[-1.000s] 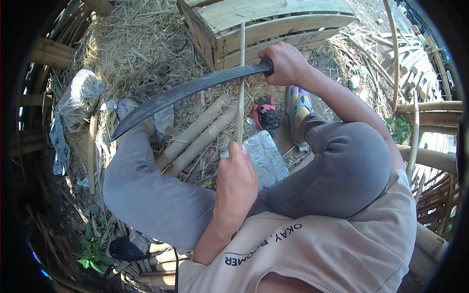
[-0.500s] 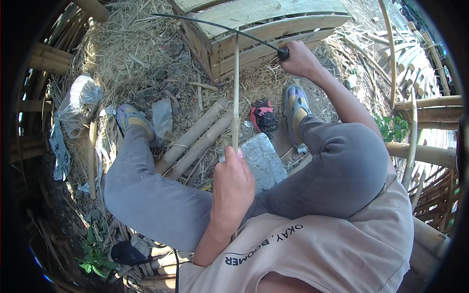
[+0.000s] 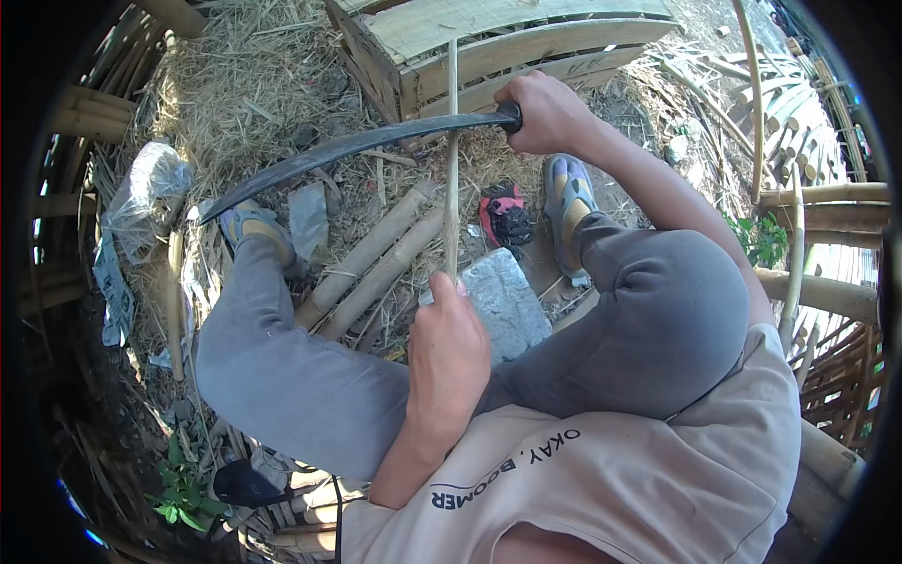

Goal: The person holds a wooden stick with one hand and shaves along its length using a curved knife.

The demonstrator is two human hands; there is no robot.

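My left hand [image 3: 448, 352] is closed around the lower part of a thin bamboo strip [image 3: 453, 207], which points away from me toward a slatted wooden crate [image 3: 540, 52]. In my right hand [image 3: 552, 113] is the dark handle of a long curved machete [image 3: 338, 148]. Its blade stretches leftward and crosses the strip close to the handle, the tip lying over my left shoe [image 3: 254, 230]. Whether blade and strip touch, I cannot tell. Beneath the strip, a grey stone block [image 3: 503, 305] rests between my legs.
Two bamboo poles [image 3: 376, 263] lie on the straw-covered ground beside a red and black glove-like item [image 3: 507, 218]. A clear plastic bag [image 3: 150, 202] is at the left. Cut bamboo pieces [image 3: 799, 127] are piled at the right, near a bamboo rail [image 3: 817, 293].
My right hand has moved slightly left and down. The machete has swung closer to me, its tip dropping from near the crate to my left shoe. My left hand stays nearly still.
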